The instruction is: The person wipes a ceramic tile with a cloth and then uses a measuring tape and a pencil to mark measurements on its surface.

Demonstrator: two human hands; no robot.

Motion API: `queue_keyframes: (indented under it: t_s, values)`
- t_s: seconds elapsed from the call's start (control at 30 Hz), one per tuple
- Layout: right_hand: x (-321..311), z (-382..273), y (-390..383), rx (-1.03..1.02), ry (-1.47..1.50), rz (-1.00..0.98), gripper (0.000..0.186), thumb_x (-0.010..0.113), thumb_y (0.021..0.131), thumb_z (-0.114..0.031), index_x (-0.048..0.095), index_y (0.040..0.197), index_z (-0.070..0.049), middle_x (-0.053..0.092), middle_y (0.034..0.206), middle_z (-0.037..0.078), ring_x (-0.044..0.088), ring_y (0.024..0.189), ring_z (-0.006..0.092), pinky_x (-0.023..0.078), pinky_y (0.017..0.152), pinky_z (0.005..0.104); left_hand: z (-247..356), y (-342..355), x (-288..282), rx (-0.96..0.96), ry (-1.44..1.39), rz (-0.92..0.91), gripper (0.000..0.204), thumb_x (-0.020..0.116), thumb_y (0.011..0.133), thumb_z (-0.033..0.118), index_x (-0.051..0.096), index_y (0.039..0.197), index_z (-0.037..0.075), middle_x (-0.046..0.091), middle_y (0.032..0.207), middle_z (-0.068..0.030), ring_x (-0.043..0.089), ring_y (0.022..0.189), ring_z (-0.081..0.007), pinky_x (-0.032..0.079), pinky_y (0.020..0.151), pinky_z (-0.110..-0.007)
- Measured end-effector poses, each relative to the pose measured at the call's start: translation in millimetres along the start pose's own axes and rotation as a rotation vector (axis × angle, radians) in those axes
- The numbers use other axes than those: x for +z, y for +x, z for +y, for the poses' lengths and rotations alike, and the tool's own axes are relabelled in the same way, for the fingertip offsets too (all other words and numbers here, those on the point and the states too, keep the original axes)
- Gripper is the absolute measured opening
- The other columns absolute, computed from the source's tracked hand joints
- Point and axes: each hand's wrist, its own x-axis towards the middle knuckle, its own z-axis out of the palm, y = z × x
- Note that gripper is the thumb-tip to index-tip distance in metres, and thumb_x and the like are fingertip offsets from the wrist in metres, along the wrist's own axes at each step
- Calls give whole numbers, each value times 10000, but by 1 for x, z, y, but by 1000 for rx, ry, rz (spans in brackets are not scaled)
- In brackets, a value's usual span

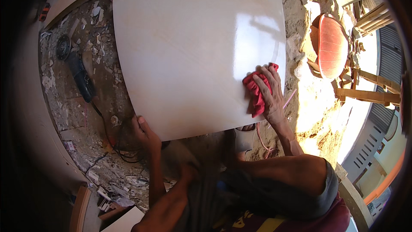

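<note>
A large, glossy, cream-white tile (184,51) lies in front of me, with sunlight reflecting off its right side. My right hand (271,91) presses a crumpled red cloth (256,96) onto the tile near its right edge, fingers spread over the cloth. At the tile's near left corner, my left hand (146,134) grips the edge, thumb on top and the other fingers mostly hidden beneath. What supports the tile from below cannot be seen.
An angle grinder (79,71) with a black cord lies left among broken tile chips. An orange-and-black tape measure (44,12) sits far left. A red basin-like container (332,47) and wooden planks (369,94) are at the right. My bent knees are close to the tile's near edge.
</note>
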Motion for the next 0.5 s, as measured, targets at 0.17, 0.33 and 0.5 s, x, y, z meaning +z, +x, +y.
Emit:
queue_keyframes:
  t_s: [0.17,0.33,0.5]
  values:
    - [2,75,204,27,-18,351,682,744,826,-102,549,1478,-158,547,1452,140,511,1365,423,472,1109,524,-2,-2,-4,71,117,-3,477,435,1157,381,596,1251,-58,670,1086,-181,645,966,-274,515,882,-396]
    - [70,-27,260,-306,145,183,747,801,819,-93,527,1511,-150,515,1478,152,497,1329,386,450,1151,489,-9,2,-5,28,18,3,505,434,1154,406,614,1269,-51,683,1078,-176,657,962,-273,523,880,-397]
    - [109,-161,158,-891,257,-194,517,608,954,-230,566,1466,-178,522,1496,92,452,1483,316,360,1273,499,-26,4,-5,-112,-183,-23,624,384,1152,500,631,1309,-50,708,1140,-158,669,1014,-256,526,910,-386]
